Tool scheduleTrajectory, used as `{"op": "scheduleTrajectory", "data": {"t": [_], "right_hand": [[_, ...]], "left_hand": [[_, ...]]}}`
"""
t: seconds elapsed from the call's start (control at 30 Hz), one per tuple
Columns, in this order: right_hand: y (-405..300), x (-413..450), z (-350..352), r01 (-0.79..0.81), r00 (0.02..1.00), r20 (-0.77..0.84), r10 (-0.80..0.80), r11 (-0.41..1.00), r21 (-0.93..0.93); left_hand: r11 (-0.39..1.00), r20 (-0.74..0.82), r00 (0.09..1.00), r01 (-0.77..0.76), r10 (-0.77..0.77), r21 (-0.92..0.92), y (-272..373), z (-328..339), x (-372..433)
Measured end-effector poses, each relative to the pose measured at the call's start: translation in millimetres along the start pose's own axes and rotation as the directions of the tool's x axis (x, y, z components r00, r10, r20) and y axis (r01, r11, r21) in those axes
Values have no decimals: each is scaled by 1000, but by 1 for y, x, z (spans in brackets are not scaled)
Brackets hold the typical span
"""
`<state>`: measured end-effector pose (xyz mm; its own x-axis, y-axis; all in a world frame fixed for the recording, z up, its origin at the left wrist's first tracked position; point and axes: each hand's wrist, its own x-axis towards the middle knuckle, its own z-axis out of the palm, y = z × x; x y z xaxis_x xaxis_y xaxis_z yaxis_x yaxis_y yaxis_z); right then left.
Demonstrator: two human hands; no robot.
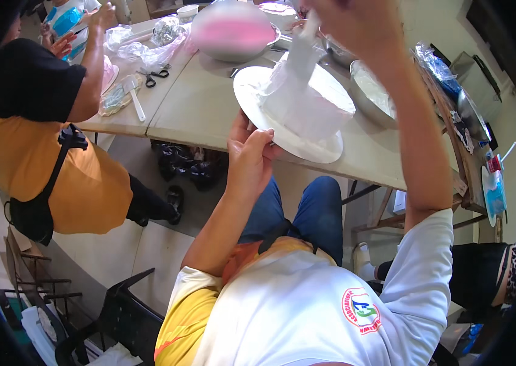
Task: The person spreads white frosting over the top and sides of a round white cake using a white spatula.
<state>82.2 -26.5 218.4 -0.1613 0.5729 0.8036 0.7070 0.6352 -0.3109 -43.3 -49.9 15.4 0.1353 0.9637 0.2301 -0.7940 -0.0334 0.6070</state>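
Note:
My left hand (pixel 253 146) grips the near left rim of a round white cake board (pixel 290 148), thumb on top and fingers beneath. A round cake covered in white icing (pixel 322 110) stands on the board, which looks tilted. My right hand (pixel 354 27) is raised above the far side of the cake, blurred at the top of the view. From it a translucent plastic piping bag with white content (pixel 303 59) hangs down to the cake's left top edge. The fingers of my right hand look closed around the bag's upper part.
Right of the cake stands a metal bowl of white cream (pixel 374 91). Black scissors (pixel 152 78), a white spatula (pixel 135 98) and crumpled plastic (pixel 148 50) lie left on the table (pixel 193 110). A co-worker (pixel 56 137) stands at the left. A black chair (pixel 125 311) is behind at lower left.

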Motion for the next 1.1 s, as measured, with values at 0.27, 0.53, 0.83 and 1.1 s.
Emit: {"op": "scheduleTrajectory", "data": {"t": [0.27, 0.53, 0.83, 1.1], "right_hand": [[20, -9, 47, 263, 964, 39, -264, 965, 10], [7, 25, 7, 44, 999, -19, -45, 998, -41], [44, 18, 53, 130, 988, 116, -106, 966, -225], [34, 19, 67, 60, 996, 79, -49, 989, -136]], "left_hand": [[1000, 15, 1000, 25, -25, 2, -8, 2, 6], [999, -9, 1000, 19, -19, 29, -13, 0, 10], [995, -23, 1000, -14, 16, 100, -18, 5, 8], [998, -5, 1000, 0, 0, 56, -27, -1, 11]]}}
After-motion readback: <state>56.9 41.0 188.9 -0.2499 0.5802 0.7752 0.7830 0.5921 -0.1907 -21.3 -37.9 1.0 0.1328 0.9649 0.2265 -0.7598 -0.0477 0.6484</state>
